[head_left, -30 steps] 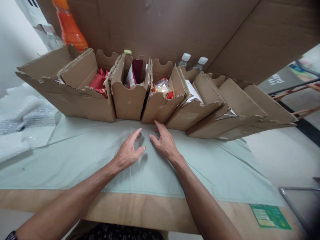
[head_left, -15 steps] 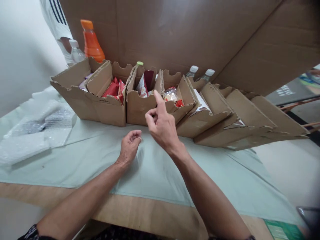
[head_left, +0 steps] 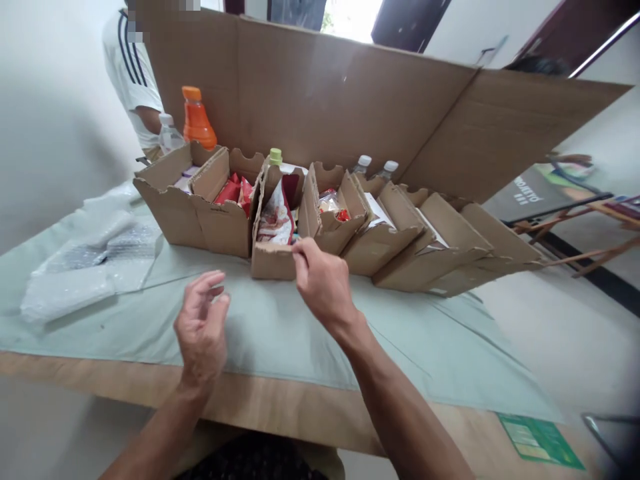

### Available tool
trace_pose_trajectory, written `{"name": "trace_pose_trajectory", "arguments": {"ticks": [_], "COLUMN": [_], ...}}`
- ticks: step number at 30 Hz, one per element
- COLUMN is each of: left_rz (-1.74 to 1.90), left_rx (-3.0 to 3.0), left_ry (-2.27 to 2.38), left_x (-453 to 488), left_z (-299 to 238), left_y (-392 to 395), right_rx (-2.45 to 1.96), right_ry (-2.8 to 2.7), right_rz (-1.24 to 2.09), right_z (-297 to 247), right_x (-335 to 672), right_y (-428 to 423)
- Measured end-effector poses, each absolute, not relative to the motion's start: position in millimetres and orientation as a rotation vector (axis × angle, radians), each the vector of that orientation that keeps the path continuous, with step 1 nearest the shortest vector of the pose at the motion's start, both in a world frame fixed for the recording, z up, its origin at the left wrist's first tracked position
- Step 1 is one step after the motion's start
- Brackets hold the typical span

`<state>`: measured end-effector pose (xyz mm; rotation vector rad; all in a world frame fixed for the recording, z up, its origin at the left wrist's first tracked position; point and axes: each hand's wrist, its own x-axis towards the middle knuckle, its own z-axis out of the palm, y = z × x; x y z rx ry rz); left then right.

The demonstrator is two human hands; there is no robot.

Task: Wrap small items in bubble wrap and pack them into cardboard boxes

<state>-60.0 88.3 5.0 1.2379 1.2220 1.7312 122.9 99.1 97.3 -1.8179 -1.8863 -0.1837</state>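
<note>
My right hand [head_left: 324,283] is closed at the front right corner of a cardboard box [head_left: 273,261], fingers pinching its top edge. This box stands a little forward of its neighbours and holds a white and red printed packet [head_left: 277,217]. Over the cloth to the left, my left hand [head_left: 203,327] is open, with fingers curved and nothing in it. Left of the gripped box is a box [head_left: 223,228] with red packets [head_left: 237,191]. To its right, another box [head_left: 325,175] contains clear and red wrapped items [head_left: 334,203].
Bubble wrap [head_left: 95,267] lies at the left on the pale green cloth [head_left: 280,333]. Behind the boxes stand an orange bottle [head_left: 199,120], clear bottles [head_left: 389,170] and a tall cardboard panel [head_left: 325,93]. More boxes [head_left: 440,260] lean rightward. A person [head_left: 133,80] is at the back left.
My right hand has come down from pointing above the boxes to grip one box's edge, and that box has shifted forward. My left hand has moved left and opened. The view has tilted up.
</note>
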Motion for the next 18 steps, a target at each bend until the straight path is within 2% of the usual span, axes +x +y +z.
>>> {"name": "trace_pose_trajectory", "arguments": {"ticks": [5,9,14,16,18], "left_rz": [1.606,1.619,1.614,1.595,1.546], "left_rx": [1.23,1.239,1.291,1.263,1.206], "left_ry": [1.372,1.267,1.029,0.938,0.882], "left_x": [-85,-86,-75,-70,-66], "left_z": [-4,-6,-15,-19,-22], "left_y": [60,61,56,51,44], "right_rx": [-1.495,-1.414,-1.641,-1.577,-1.517], "right_ry": [-1.856,-1.778,-1.106,-0.916,-0.948], "right_rz": [-0.187,-0.067,-0.125,-0.024,0.119], "right_z": [89,89,77,65,48], "right_x": [120,136,177,193,206], "right_y": [3,-65,-124,-140,-153]}}
